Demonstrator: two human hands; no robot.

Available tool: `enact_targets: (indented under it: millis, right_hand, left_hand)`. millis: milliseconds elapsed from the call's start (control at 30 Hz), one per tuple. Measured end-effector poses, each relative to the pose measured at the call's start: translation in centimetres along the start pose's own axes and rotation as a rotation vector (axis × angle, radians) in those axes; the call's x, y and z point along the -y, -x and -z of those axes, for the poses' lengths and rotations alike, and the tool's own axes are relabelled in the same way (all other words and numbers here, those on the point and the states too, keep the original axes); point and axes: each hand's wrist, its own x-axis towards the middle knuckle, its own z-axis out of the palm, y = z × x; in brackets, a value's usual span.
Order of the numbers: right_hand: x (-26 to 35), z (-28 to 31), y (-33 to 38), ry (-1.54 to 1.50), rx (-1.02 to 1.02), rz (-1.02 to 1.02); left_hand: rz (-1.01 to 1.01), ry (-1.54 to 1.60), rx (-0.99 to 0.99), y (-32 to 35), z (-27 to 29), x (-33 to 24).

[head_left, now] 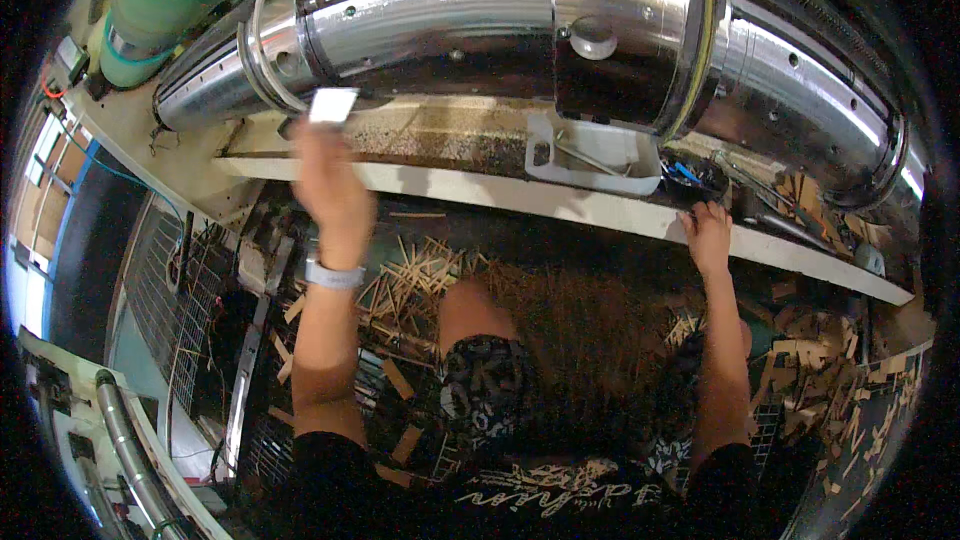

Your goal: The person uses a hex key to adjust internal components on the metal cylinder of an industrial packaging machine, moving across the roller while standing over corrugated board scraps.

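Now | left hand [330, 185] holds white card [333, 105] | right hand [708, 233] seemingly grips shelf edge [560, 202]

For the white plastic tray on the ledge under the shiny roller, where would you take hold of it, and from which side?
Probably by the handle tab at the left end of the white plastic tray, where a cut-out slot opens for fingers. Come from the left, along the white ledge. The chrome roller overhangs the far side, and tools lie inside. The left hand, holding a small white card, is nearer than the right hand.
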Motion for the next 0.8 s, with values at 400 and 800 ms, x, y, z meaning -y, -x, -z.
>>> enact_targets:
  millis: [400,800]
  right_hand:
    - [-0.6,-0.5,0.0,-0.025,-0.010,0.003]
    - [-0.6,-0.4,0.2,-0.081,-0.055,0.007]
  left_hand:
    - [-0.283,0.058,0.561,4.6,-10.9,-2.1]
    - [-0.313,-0.050,0.630,3.0,-10.9,-3.4]
